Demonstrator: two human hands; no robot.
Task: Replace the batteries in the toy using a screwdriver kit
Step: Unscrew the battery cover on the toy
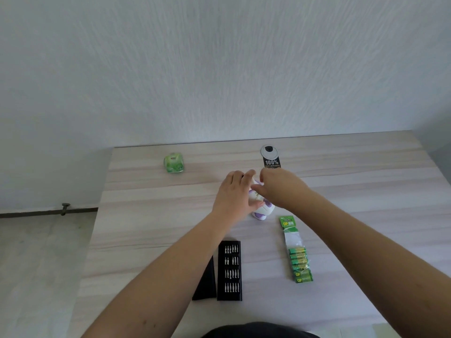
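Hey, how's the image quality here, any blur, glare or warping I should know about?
Head view: soft even daylight, no glare, faint shadows; wide-angle warping bends the table edges; the hands, left and right, look slightly smeared over the toy; battery pack print stays legible.

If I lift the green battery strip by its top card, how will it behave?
The battery strip probably hangs floppy: thin card and clear film above. It is likely bottom-heavy, since the batteries sit at its near end. It seems unlikely to roll, because the pack lies flat.
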